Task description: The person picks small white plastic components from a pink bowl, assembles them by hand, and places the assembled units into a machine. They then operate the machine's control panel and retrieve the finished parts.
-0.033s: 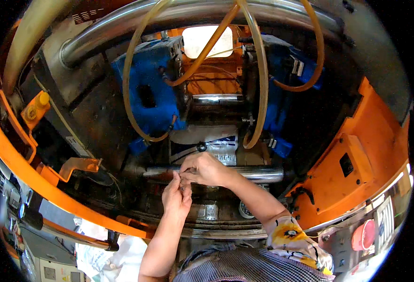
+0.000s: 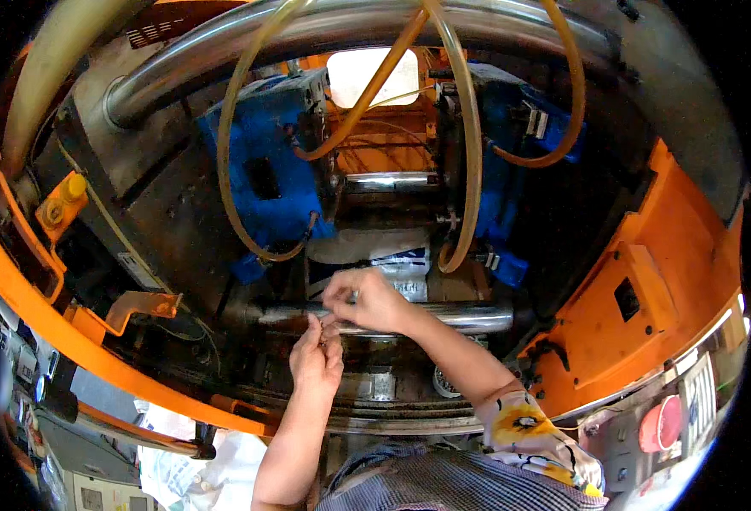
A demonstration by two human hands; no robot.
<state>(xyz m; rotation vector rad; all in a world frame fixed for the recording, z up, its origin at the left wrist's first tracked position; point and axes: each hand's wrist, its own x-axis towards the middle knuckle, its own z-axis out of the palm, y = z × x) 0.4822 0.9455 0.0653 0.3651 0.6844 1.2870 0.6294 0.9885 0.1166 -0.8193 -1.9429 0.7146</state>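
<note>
My left hand (image 2: 314, 361) is raised at the centre, palm side up, its thumb and fingers pinched. Close above it, my right hand (image 2: 379, 301) curls with thumb and fingertips together, the tips nearly meeting those of the left. Whatever lies between the fingers is too small to make out. Both hands are in front of a polished metal bar (image 2: 477, 318) inside a machine. Behind the right hand lies a white and dark printed bag (image 2: 409, 266). Two blue blocks, a left one (image 2: 260, 162) and a right one (image 2: 499, 200), stand facing each other beyond the bag.
Looped amber hoses (image 2: 475, 170) hang over the middle. An orange guard (image 2: 622, 289) borders the right, and a curved orange rail (image 2: 94, 362) the left. White bags (image 2: 213, 468) lie at lower left, and a pink tub (image 2: 661, 426) stands at lower right.
The right hand has lifted slightly and its fingers have shifted against the left. A small dark ring seen just above the right hand earlier no longer shows.
</note>
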